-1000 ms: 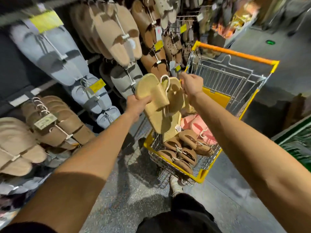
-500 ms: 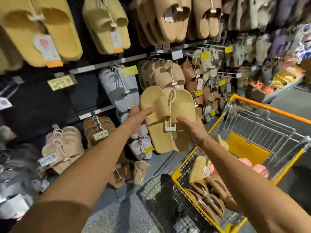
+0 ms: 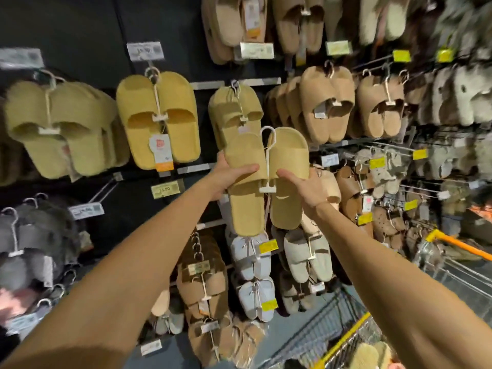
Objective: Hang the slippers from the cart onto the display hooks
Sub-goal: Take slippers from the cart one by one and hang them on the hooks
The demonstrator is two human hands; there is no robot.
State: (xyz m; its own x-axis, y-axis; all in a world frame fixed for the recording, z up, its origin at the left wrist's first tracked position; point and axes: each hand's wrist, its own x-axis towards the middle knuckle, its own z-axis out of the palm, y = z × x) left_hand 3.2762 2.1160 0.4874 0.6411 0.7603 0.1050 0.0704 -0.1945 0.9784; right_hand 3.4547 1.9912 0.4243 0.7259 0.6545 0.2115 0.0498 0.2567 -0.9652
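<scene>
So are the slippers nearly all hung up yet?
Not yet. Many pairs already hang on the wall. Both hands, left hand and right hand, hold a yellow slipper pair, its hanger not yet hooked. More slippers wait in the cart.

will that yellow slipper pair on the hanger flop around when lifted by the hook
Probably some: the yellow slipper pair hangs from one thin white hanger, so it may swing. Thick foam-like soles suggest they're light and hold their shape. Both hands steady it now.
</scene>
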